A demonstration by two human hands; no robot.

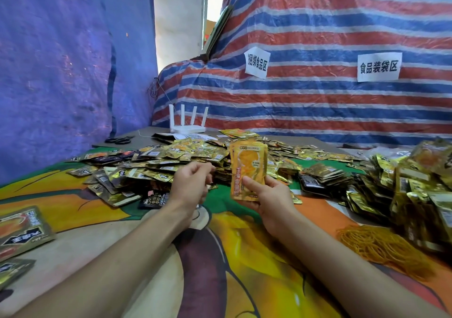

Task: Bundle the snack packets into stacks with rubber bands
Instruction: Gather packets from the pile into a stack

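My right hand (270, 201) holds a small stack of orange-gold snack packets (248, 168) upright, thumb pressed on the front. My left hand (190, 185) hovers just left of it above the cloth, fingers curled in; I cannot tell whether it pinches anything. Behind both hands a wide heap of loose gold packets (171, 161) covers the middle of the table. A pile of yellow rubber bands (381, 246) lies on the cloth at the right, near my right forearm.
Banded packet stacks (415, 195) pile up at the right. A white router (187, 128) and black scissors (119, 140) sit at the back. Two packets (22, 229) lie at the left edge. A striped tarp (318, 85) with paper signs rises behind.
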